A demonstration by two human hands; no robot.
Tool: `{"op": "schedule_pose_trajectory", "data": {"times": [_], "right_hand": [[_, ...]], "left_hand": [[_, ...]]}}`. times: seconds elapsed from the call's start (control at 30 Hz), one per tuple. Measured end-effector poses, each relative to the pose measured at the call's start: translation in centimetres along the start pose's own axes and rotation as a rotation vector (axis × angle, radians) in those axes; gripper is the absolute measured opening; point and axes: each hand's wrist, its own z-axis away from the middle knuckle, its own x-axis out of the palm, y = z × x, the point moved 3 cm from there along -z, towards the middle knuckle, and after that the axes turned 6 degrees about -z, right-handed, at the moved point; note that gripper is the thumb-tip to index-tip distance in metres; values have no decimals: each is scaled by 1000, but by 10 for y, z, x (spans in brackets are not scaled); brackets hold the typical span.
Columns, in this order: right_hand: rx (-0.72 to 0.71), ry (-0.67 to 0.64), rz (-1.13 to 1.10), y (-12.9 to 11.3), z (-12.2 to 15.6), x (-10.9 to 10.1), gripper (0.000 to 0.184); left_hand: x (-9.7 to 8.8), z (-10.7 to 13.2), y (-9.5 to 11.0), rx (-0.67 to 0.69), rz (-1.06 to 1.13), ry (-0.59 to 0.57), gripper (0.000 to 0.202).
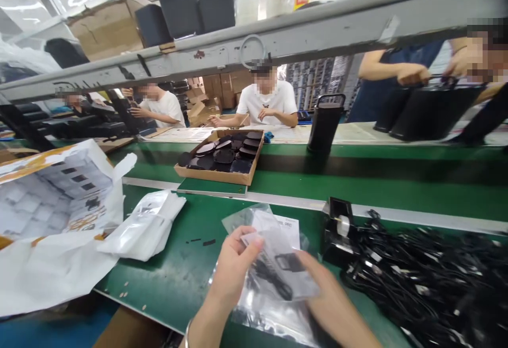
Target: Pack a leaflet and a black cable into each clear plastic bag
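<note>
My left hand (pixel 237 260) pinches the top corner of a small translucent plastic bag (pixel 270 255) between thumb and fingers. Inside the bag a black coiled cable (pixel 273 280) shows through. My right hand (pixel 331 290), smeared by motion, is at the bag's right side, its fingers partly hidden behind it; a small dark rectangular piece (pixel 290 262) appears near its fingertips. Behind the bag a white printed leaflet (pixel 291 226) lies on larger clear plastic bags (pixel 257 305) on the green bench (pixel 170 279).
A heap of black cables (pixel 428 279) and a tape dispenser (pixel 337 231) are on the right. White pouches (pixel 148 223) and a big printed bag (pixel 95 199) lie left. Ahead are a cardboard tray (pixel 214 176) of dark pads, a black speaker-like cylinder (pixel 325 125) and several co-workers. A shelf beam (pixel 190 62) crosses above.
</note>
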Motion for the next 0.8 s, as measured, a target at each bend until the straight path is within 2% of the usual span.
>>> {"op": "schedule_pose_trajectory", "data": {"times": [0.1,0.2,0.27,0.33,0.5,0.63,0.8], "right_hand": [[144,94,-222,1,3,-32,41],[114,128,-244,-12,7,-52,49],[111,118,-175,-21,8,-54,42],[147,123,-153,-24,8,-52,32],[164,82,-106,-22,8,-55,37],[77,201,-45,-32,8,-63,30],[93,294,-72,-41,10,-63,30]], "left_hand": [[3,0,-2,16,-98,7,32],[14,0,-5,20,-221,-77,30],[22,1,-8,26,-312,-147,25],[26,3,-8,56,-406,-165,19],[21,4,-7,92,-502,-126,20],[22,4,-6,100,-511,-137,23],[27,7,-1,151,-481,-95,20]]}}
